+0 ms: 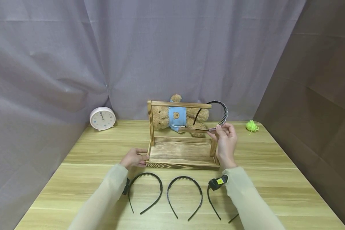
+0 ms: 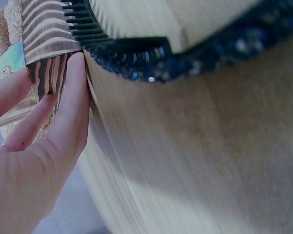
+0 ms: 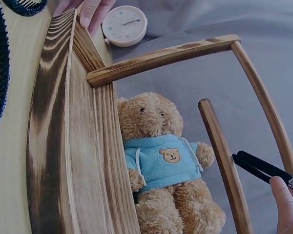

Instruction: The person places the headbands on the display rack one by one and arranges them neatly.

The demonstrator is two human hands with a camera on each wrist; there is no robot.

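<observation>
A wooden rack (image 1: pixel 184 166) has a shallow tray base, an upper rod (image 1: pixel 181 104) and a shorter lower rod (image 3: pixel 219 146). My left hand (image 1: pixel 134 158) grips the tray's front left corner, fingertips against the striped wood (image 2: pixel 49 73). At the rack's right side, my right hand (image 1: pixel 227 145) pinches a black headband (image 1: pixel 225 111) with inner teeth and glittery trim. Its tips (image 3: pixel 256 165) are beside the lower rod; whether they touch it I cannot tell. Three similar headbands lie in front of the rack: left (image 1: pixel 147 174), middle (image 1: pixel 201 193) and right (image 1: pixel 212 204), the last partly under my right forearm.
Behind the rack lies a teddy bear (image 1: pixel 178 114) in a blue hoodie. A white round clock (image 1: pixel 102 118) stands at the back left of the wooden table (image 1: pixel 83 179). Bright green tangled string (image 1: pixel 251 126) sits at the back right. Grey cloth (image 1: pixel 166 57) hangs around the table.
</observation>
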